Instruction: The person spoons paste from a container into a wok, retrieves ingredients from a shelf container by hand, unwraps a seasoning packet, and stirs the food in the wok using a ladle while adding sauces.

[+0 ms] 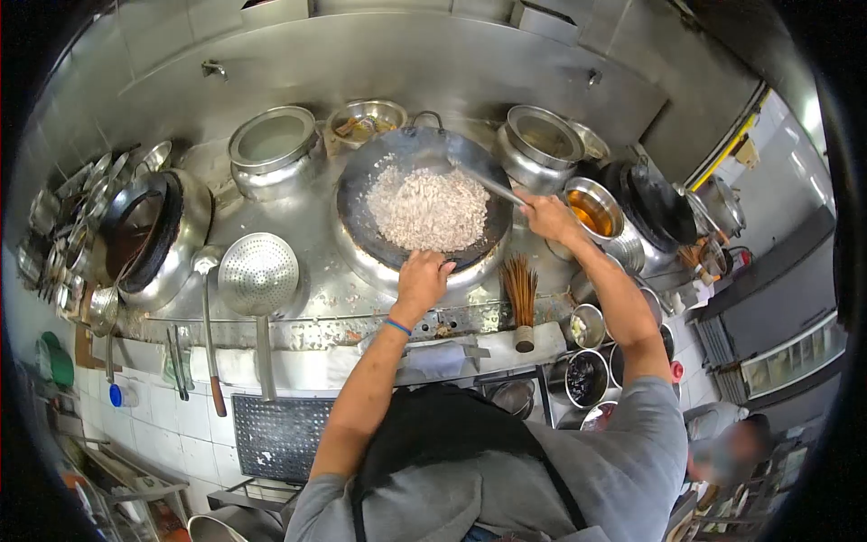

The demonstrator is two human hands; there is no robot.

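Observation:
A large dark wok (357, 212) sits on the steel range in front of me, with a heap of pale, crumbly minced food (429, 210) spread across it. My left hand (422, 285) is closed on the near edge of the wok; what it grips there is partly hidden by the fingers. My right hand (548, 219) wraps round the handle of a long metal ladle (488, 185). The ladle's head lies at the food's far right edge and is hard to make out. Below the wok's right side stands a bamboo wok brush (520, 294).
A perforated skimmer (259, 275) and another ladle (207, 262) lie to the left. Lidded pots (275, 140) flank the wok, and a bowl of amber liquid (591, 210) sits right. Ingredient bowls (585, 378) stand by my right side. Another person (727, 443) is at lower right.

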